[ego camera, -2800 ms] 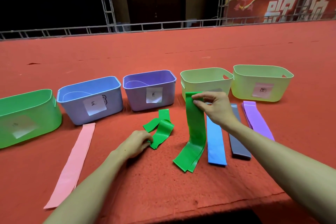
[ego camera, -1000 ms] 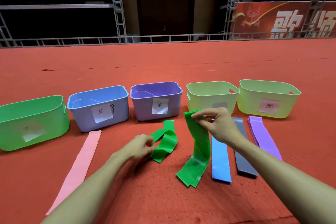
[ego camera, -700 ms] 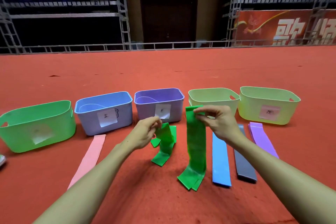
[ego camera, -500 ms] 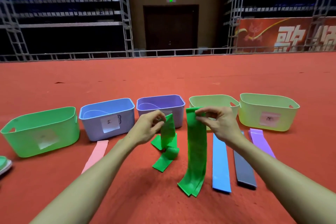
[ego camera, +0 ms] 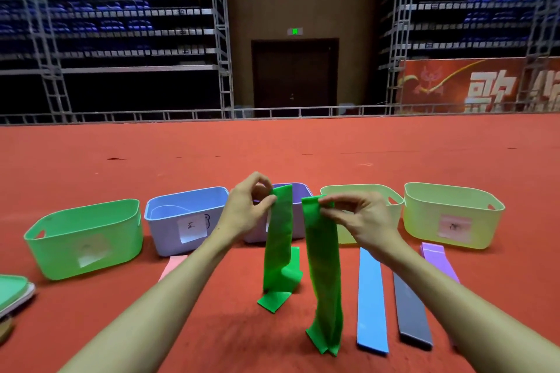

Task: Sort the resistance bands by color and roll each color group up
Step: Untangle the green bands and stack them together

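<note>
Head view | left hand (ego camera: 248,210) pinched one green band (ego camera: 278,233) by its top, centre frame | right hand (ego camera: 360,219) pinched second green band (ego camera: 322,266) just beside it | both tails lay crumpled on red carpet (ego camera: 227,318) | risk: twisted, uneven ends could spoil the roll; a thin pinch might slip.

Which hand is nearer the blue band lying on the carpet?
Right. The right hand, pinching a green band, is raised near the far end of the blue band; the left hand, pinching the other green band, is farther left.
</note>
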`<control>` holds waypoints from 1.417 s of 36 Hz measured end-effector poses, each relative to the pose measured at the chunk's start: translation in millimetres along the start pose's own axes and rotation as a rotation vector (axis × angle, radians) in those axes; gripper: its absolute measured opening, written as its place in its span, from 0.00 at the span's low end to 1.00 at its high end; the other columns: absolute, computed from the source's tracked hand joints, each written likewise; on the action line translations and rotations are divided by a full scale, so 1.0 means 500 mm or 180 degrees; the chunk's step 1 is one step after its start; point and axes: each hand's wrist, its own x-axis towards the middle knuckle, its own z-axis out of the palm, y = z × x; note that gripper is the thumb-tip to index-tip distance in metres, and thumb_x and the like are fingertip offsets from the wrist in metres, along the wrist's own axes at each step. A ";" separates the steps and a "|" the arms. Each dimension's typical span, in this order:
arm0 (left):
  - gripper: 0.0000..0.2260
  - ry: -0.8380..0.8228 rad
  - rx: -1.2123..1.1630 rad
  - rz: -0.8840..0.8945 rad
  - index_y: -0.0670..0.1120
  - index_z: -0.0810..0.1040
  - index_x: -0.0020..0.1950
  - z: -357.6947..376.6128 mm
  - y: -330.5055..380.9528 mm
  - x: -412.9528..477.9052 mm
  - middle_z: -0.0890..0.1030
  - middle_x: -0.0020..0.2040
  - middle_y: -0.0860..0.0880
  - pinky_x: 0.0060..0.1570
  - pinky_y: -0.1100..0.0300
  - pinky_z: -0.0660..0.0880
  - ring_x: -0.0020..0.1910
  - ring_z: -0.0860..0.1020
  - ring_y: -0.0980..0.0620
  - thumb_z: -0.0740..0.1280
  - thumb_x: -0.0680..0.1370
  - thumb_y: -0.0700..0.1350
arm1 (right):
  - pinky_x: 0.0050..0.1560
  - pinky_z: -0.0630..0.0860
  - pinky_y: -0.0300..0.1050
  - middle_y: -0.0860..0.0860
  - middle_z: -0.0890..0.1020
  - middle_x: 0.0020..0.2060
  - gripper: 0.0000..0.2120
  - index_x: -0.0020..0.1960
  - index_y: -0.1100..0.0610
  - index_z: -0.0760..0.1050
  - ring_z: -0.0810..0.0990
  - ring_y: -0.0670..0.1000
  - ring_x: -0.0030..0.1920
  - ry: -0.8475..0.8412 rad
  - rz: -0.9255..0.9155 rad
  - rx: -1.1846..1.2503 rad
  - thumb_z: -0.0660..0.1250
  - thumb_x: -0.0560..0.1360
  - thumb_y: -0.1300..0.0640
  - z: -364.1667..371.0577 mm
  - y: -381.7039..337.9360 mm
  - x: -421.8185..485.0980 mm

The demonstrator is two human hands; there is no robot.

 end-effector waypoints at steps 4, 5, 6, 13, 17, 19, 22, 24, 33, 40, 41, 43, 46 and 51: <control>0.10 0.0008 -0.0135 0.0000 0.47 0.74 0.43 -0.002 0.014 0.002 0.80 0.35 0.53 0.40 0.59 0.75 0.34 0.77 0.57 0.72 0.73 0.35 | 0.46 0.80 0.37 0.46 0.85 0.35 0.14 0.39 0.56 0.82 0.83 0.45 0.39 -0.0023 -0.0054 0.0227 0.72 0.66 0.75 0.018 -0.017 0.009; 0.10 0.0038 -0.0174 0.0008 0.48 0.74 0.42 -0.002 0.018 0.002 0.80 0.33 0.54 0.40 0.56 0.76 0.34 0.77 0.56 0.72 0.73 0.35 | 0.45 0.79 0.36 0.47 0.85 0.34 0.13 0.39 0.58 0.82 0.83 0.45 0.39 -0.0008 -0.0041 0.0299 0.72 0.66 0.75 0.021 -0.022 0.012; 0.11 0.0068 -0.0225 0.0009 0.49 0.74 0.42 -0.002 0.025 0.002 0.80 0.32 0.54 0.41 0.52 0.77 0.34 0.77 0.54 0.72 0.73 0.35 | 0.44 0.79 0.36 0.48 0.85 0.34 0.12 0.40 0.59 0.82 0.83 0.45 0.38 0.0013 -0.0025 0.0371 0.72 0.66 0.75 0.023 -0.027 0.015; 0.10 0.0086 -0.0948 -0.0019 0.46 0.74 0.42 -0.005 0.089 -0.001 0.80 0.36 0.46 0.46 0.48 0.80 0.38 0.79 0.51 0.69 0.74 0.32 | 0.43 0.81 0.43 0.56 0.86 0.38 0.10 0.41 0.60 0.83 0.83 0.50 0.40 0.0119 0.0056 0.0568 0.71 0.68 0.74 0.026 -0.050 0.030; 0.10 -0.0027 -0.1324 -0.0007 0.43 0.73 0.44 -0.004 0.117 -0.006 0.80 0.41 0.41 0.46 0.54 0.81 0.41 0.81 0.51 0.67 0.75 0.29 | 0.41 0.81 0.45 0.58 0.85 0.38 0.10 0.41 0.60 0.83 0.83 0.52 0.40 0.0155 0.0106 0.0572 0.70 0.69 0.74 0.029 -0.055 0.032; 0.10 -0.0093 -0.1419 0.0011 0.43 0.73 0.44 -0.001 0.125 -0.009 0.81 0.43 0.37 0.46 0.54 0.80 0.43 0.82 0.50 0.67 0.75 0.29 | 0.41 0.81 0.44 0.58 0.85 0.37 0.10 0.42 0.61 0.83 0.83 0.52 0.40 0.0191 0.0129 0.0604 0.70 0.69 0.74 0.028 -0.056 0.031; 0.10 -0.0139 -0.1432 0.0030 0.43 0.73 0.46 0.001 0.133 -0.013 0.81 0.44 0.39 0.45 0.57 0.80 0.43 0.82 0.51 0.67 0.76 0.29 | 0.40 0.82 0.43 0.58 0.85 0.37 0.09 0.43 0.63 0.82 0.84 0.51 0.40 0.0234 0.0162 0.0661 0.69 0.69 0.75 0.026 -0.058 0.029; 0.10 -0.0148 -0.1448 0.0033 0.43 0.72 0.46 0.001 0.138 -0.015 0.81 0.42 0.44 0.44 0.59 0.80 0.42 0.82 0.53 0.67 0.75 0.29 | 0.39 0.82 0.42 0.56 0.85 0.36 0.09 0.43 0.64 0.82 0.84 0.50 0.39 0.0275 0.0170 0.0722 0.69 0.69 0.76 0.025 -0.063 0.026; 0.10 -0.0211 -0.1389 0.0000 0.43 0.74 0.47 0.002 0.149 -0.016 0.81 0.42 0.47 0.45 0.57 0.80 0.41 0.82 0.52 0.67 0.75 0.29 | 0.37 0.81 0.39 0.50 0.85 0.33 0.13 0.41 0.60 0.82 0.84 0.47 0.37 0.0247 0.0108 0.0650 0.68 0.70 0.77 0.013 -0.075 0.026; 0.11 -0.0175 -0.1371 -0.0012 0.45 0.74 0.46 0.010 0.149 -0.017 0.81 0.41 0.49 0.47 0.53 0.81 0.42 0.82 0.52 0.67 0.75 0.29 | 0.36 0.78 0.34 0.48 0.85 0.32 0.15 0.40 0.59 0.82 0.83 0.44 0.36 0.0288 0.0020 0.0539 0.68 0.69 0.77 0.009 -0.072 0.025; 0.12 -0.0177 -0.1383 -0.0018 0.45 0.74 0.46 0.011 0.149 -0.017 0.81 0.41 0.48 0.47 0.52 0.81 0.42 0.82 0.52 0.67 0.75 0.28 | 0.36 0.77 0.34 0.47 0.85 0.32 0.15 0.40 0.58 0.82 0.83 0.43 0.36 0.0295 0.0014 0.0536 0.68 0.69 0.77 0.008 -0.072 0.024; 0.12 -0.0174 -0.1400 -0.0029 0.45 0.74 0.46 0.013 0.150 -0.018 0.81 0.42 0.47 0.48 0.52 0.81 0.42 0.82 0.52 0.66 0.75 0.28 | 0.37 0.77 0.33 0.47 0.85 0.32 0.15 0.40 0.58 0.82 0.83 0.43 0.36 0.0290 -0.0003 0.0505 0.68 0.69 0.77 0.007 -0.071 0.022; 0.12 -0.0163 -0.1390 -0.0015 0.44 0.74 0.46 0.017 0.151 -0.018 0.81 0.42 0.46 0.47 0.54 0.81 0.42 0.82 0.52 0.66 0.75 0.27 | 0.38 0.78 0.34 0.47 0.85 0.33 0.15 0.40 0.57 0.82 0.84 0.44 0.37 0.0291 -0.0029 0.0454 0.69 0.69 0.77 0.004 -0.069 0.021; 0.12 -0.0159 -0.1379 -0.0007 0.44 0.74 0.46 0.020 0.153 -0.016 0.81 0.43 0.44 0.46 0.56 0.81 0.41 0.82 0.52 0.66 0.75 0.27 | 0.40 0.79 0.36 0.48 0.85 0.34 0.15 0.40 0.57 0.82 0.84 0.46 0.39 0.0266 -0.0041 0.0392 0.68 0.69 0.76 0.001 -0.068 0.021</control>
